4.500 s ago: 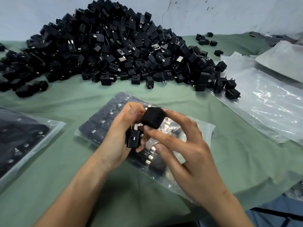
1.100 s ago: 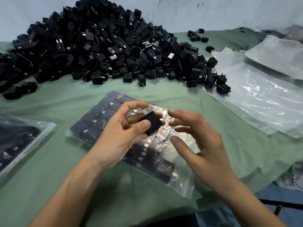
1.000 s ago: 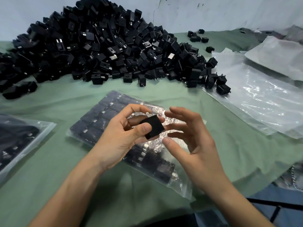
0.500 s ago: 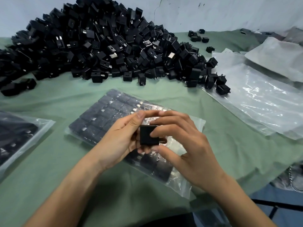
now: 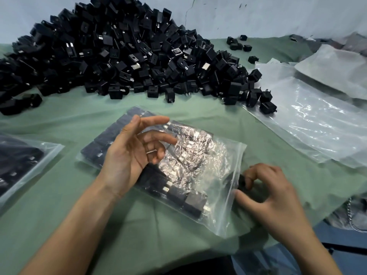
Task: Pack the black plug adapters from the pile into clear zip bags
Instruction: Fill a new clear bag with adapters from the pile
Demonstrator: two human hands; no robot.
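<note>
The right hand (image 5: 272, 197) pinches one small black plug adapter (image 5: 241, 182) at the right-hand mouth of the clear plastic zip bag (image 5: 216, 205), which lies part-filled with rows of adapters on the green cloth (image 5: 79, 116). The left hand (image 5: 131, 155) is over the bag, fingers relaxed, holding nothing. The big black adapter pile (image 5: 129, 56) sits far behind.

Both forearms (image 5: 79, 221) bare right up to the frame edge. Left hand (image 5: 127, 155) has a thin silver ring (image 5: 151, 151) on one finger.
</note>
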